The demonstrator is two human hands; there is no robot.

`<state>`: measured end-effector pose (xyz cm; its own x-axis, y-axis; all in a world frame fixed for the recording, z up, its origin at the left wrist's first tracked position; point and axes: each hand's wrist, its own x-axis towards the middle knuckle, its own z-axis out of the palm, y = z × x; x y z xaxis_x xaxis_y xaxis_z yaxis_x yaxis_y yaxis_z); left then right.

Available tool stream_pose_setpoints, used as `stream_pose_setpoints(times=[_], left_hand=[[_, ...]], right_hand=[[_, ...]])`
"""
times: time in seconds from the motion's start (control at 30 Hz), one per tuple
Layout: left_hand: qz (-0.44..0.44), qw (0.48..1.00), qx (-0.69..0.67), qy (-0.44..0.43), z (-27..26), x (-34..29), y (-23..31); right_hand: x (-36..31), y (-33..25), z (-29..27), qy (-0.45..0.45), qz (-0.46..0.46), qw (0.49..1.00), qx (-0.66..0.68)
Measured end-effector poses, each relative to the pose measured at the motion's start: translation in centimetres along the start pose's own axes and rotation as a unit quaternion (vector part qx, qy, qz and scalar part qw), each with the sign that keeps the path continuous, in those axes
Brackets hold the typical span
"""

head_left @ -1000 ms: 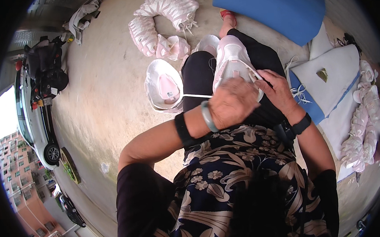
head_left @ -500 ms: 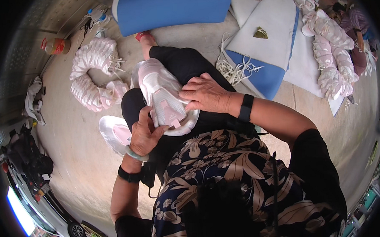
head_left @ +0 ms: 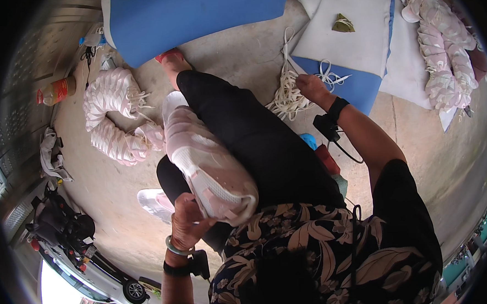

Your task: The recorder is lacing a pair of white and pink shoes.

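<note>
A white and pale pink sneaker upper (head_left: 199,154) lies across my lap, its opening toward my body. My left hand (head_left: 189,223) is closed on the edge of that opening, thumb against the fabric. My right hand (head_left: 313,89) reaches away to the right, its fingers curled together at a pile of white shoelaces (head_left: 286,97). The laces lie partly on the floor and partly over a blue sheet (head_left: 353,85). The exact hold of the right fingertips is partly hidden. Left of my knee, another white and pink upper (head_left: 155,203) rests on the floor.
Tied stacks of uppers lie left (head_left: 108,98) and far right (head_left: 442,59). A blue board (head_left: 192,17) stands ahead; white sheets (head_left: 346,3) carry a small green leaf-wrapped bundle (head_left: 342,23). A bottle (head_left: 57,91) stands by the left wall.
My right hand has left the sneaker upper and moved right and away to the shoelaces. My left hand stays on the upper, which now lies more fully along my lap.
</note>
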<state>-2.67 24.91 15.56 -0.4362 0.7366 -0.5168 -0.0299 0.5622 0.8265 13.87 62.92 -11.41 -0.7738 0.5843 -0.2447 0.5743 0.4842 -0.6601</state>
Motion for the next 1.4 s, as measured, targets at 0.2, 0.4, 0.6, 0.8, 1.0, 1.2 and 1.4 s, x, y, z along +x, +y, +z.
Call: stream_pose_setpoints(times=[0.2, 0.4, 0.6, 0.8, 1.0, 1.2, 1.4], left_hand=[[-0.126, 0.943, -0.300, -0.066, -2.6, 0.8, -1.4], [-0.179, 0.921, -0.339, -0.063, -2.8, 2.3, -1.0], [-0.196, 0.915, -0.342, -0.081, -3.0, 2.7, -0.5], [-0.127, 0.944, -0.294, -0.077, -1.8, 2.6, -0.9], [-0.155, 0.964, -0.209, -0.046, -1.7, 1.9, 0.8], [0.002, 0.990, 0.139, 0.036, -0.8, 2.0, 5.9], [0.085, 0.972, -0.163, -0.146, 6.9, 0.8, 11.3]], right_hand=[[4.5, 3.6, 4.2, -0.129, 0.111, 0.985, -0.038], [7.6, 5.3, 7.8, -0.032, 0.143, 0.989, -0.010], [8.7, 4.7, 7.5, -0.073, 0.205, 0.975, 0.044], [4.1, 2.0, 3.3, 0.154, 0.189, 0.842, 0.481], [-2.6, -5.7, -10.5, 0.114, 0.004, 0.853, 0.509], [-11.0, -17.5, -15.3, -0.051, -0.239, 0.909, 0.338], [-16.7, -24.3, -13.5, -0.109, -0.442, 0.835, 0.308]])
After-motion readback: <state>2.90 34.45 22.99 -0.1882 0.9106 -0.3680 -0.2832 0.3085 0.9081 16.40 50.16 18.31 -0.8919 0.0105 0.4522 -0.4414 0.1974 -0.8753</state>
